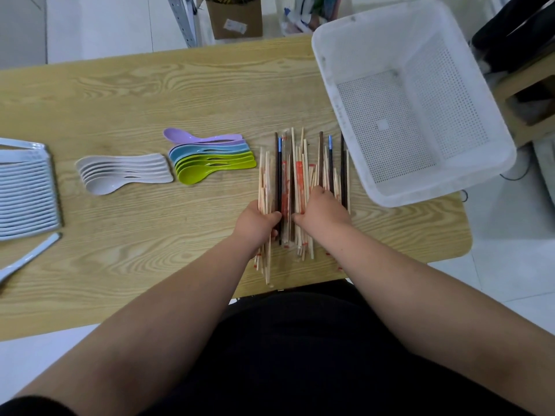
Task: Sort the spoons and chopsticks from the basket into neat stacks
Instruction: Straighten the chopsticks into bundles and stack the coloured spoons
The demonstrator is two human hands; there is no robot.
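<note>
A: A wooden table stands on a pale floor. Where are the chopsticks?

B: The chopsticks lie in one loose pile near the front edge of the table, just left of the white basket. Most are light wood, some are dark, and two have blue tips. A few seem to be in wrappers with red print, but this is hard to make out.

A: What is hidden?

B: The near part of the pile is under both hands, and I cannot see most fingertips.

A: And the hands?

B: The left hand grips the left side of the pile, fingers curled round the sticks, thumb across the top. The right hand has its fingers bent over the middle sticks. The two thumbs are near but apart.

A: And further out?

B: To the left lie coloured spoons, nested: purple, blue, green. Then come white spoons, also nested. At the left edge a row of pale spoons is cut off by the frame, with a single spoon below it.
</note>
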